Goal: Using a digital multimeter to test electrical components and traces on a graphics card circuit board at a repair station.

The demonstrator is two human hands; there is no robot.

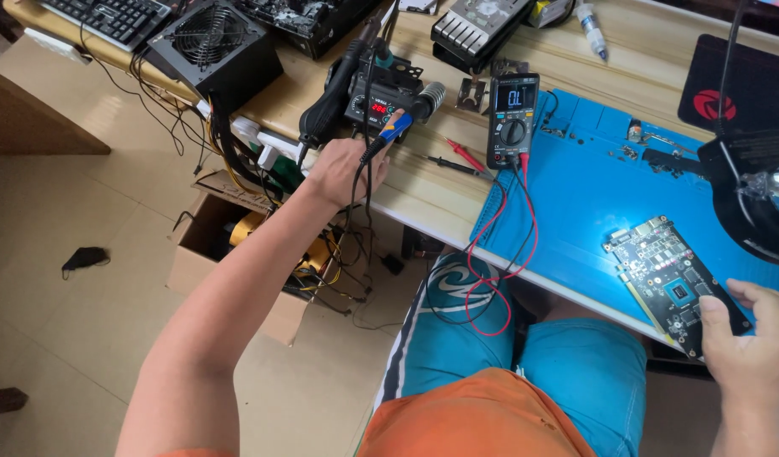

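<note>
The left hand (349,169) grips a blue-handled soldering iron (388,135) at the soldering station (377,97), its long axis slanting up and right toward the station. The right hand (749,338) clasps the near corner of a circuit board (673,283) lying diagonally on the blue mat (576,195), overhanging the desk edge (423,211).

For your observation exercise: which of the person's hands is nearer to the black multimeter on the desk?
Left. The left hand holds a soldering handle just left of the multimeter; the right hand rests on the circuit board, far off toward the lower right.
</note>
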